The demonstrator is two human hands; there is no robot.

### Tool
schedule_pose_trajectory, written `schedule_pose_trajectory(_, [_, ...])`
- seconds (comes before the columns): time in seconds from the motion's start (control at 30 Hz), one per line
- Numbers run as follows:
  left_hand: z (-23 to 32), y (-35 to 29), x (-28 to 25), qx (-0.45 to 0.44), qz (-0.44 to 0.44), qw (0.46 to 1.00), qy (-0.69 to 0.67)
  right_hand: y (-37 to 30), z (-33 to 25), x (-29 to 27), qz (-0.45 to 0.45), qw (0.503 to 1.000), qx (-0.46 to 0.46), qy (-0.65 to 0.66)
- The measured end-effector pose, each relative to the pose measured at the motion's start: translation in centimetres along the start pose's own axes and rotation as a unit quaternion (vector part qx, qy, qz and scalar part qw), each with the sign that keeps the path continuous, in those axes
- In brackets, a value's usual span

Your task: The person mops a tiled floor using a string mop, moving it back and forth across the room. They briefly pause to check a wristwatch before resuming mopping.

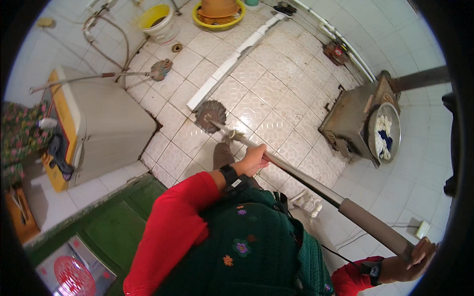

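Note:
My left hand [253,160] is closed around the middle of the metal pole of a mop [303,181]. My right hand [422,259], at the far right, grips the brown upper end of the same pole. The pole slants down to the left across my body. Its round brown mop head [211,117] with a grey fringe rests on the tiled floor [276,84], against the near end of a low white kerb [232,61]. One of my shoes [223,154] shows just behind the mop head.
A washing machine [108,116] stands left, a second mop [160,70] leaning across it. At the back are a white bucket [160,32] and a yellow basin [219,25]. A metal stove [345,116] with a bowl of cloths [371,126] stands right. A green door [118,217] lies near left.

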State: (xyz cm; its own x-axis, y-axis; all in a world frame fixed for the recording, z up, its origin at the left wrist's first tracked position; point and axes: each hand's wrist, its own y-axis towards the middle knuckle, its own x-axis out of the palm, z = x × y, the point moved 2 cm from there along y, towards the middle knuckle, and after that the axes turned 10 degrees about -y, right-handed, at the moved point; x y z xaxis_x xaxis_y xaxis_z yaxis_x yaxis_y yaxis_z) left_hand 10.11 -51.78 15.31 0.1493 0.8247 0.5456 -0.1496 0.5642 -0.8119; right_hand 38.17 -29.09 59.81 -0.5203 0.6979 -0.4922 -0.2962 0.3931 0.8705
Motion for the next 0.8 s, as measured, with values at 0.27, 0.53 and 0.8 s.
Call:
schedule_pose_trajectory(0.27, [-2.8,-1.3,-10.0,0.095,-0.021,0.988,-0.117,-0.6,-10.2,10.5,-0.242,0.752,0.184,0.585])
schedule_pose_trajectory(0.53, [5.1,-0.3,-11.9,0.171,0.078,0.886,-0.424,2.2,-20.1,14.3,-0.217,0.729,-0.014,0.649])
schedule_pose_trajectory(0.8, [21.3,1.2,-16.9,0.285,0.043,0.858,-0.426,4.8,-35.3,18.5,-0.209,0.67,-0.142,0.698])
